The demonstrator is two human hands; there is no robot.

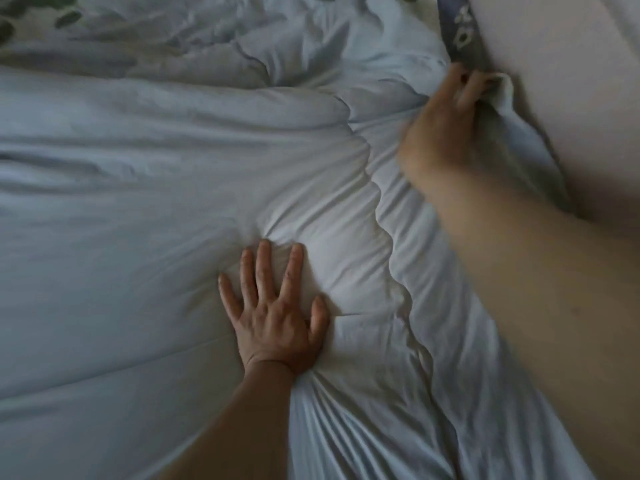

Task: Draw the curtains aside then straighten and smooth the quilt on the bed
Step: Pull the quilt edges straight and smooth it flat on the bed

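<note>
A pale white quilt (156, 202) covers the bed and fills most of the view, with deep wrinkles and a bunched heap at the far middle. My left hand (273, 306) lies flat on the quilt near the centre, fingers spread, pressing a dent into it. My right hand (446, 126) is blurred at the upper right, its fingers closed on the quilt's edge beside a pillow. A wavy seam of the quilt runs between the two hands. No curtains are in view.
A large white pillow (571, 81) with a grey-blue patterned band (457, 26) lies at the upper right. Fabric with a green leaf print (34, 15) shows at the top left corner.
</note>
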